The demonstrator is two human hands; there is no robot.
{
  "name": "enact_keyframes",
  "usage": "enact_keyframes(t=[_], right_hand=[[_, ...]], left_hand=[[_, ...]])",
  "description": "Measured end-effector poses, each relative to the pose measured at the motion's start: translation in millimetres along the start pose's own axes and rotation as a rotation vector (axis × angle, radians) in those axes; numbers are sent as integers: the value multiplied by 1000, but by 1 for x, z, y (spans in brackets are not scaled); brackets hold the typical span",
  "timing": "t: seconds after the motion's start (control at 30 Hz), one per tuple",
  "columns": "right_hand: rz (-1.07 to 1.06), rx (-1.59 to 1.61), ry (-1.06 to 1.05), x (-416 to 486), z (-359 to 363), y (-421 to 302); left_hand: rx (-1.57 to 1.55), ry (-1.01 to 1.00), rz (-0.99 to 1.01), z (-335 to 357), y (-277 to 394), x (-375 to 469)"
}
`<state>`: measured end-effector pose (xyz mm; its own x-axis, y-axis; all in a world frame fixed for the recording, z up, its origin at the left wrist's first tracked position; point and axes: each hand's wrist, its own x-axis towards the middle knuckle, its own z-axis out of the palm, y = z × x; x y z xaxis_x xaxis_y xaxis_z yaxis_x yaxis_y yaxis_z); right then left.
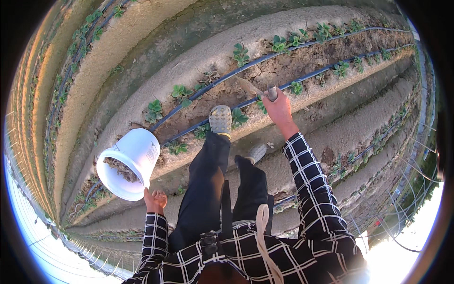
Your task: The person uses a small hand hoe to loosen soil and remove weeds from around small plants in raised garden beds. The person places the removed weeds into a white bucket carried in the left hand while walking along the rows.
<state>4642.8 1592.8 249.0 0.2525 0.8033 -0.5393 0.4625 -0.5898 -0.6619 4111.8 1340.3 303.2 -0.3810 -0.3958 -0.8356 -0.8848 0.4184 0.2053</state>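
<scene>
My left hand is closed at the rim of a white plastic bucket. The bucket leans over the edge of a raised soil bed, its mouth facing me, with dry brown plant debris inside. In my right hand is a small hand tool with a flat, pointed blade and a round handle end; its exact kind is unclear. The blade points up and left over the bed, between two black drip irrigation tubes. Small green leafy plants grow along both tubes.
One of my shoes rests on the bed across the nearer tube; the other shoe is down in the furrow. More planted beds run parallel on both sides. Thin curved metal rods stand at the right edge.
</scene>
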Motion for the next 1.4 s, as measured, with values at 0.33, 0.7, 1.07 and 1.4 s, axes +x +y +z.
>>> enact_keyframes(t=[0.33, 0.7, 1.07, 1.4], right_hand=[[-391, -202, -190, 90, 59, -34], [-789, -538, -305, 133, 98, -92], [-114, -345, -816, 274, 172, -43], [-371, -769, -145, 291, 174, -22]], left_hand=[[87, -1351, 44, 250, -205, -282], [-20, -1071, 245, 276, -201, -226], [100, -1101, 25, 298, -202, -236], [172, -1069, -32, 298, -225, -235]])
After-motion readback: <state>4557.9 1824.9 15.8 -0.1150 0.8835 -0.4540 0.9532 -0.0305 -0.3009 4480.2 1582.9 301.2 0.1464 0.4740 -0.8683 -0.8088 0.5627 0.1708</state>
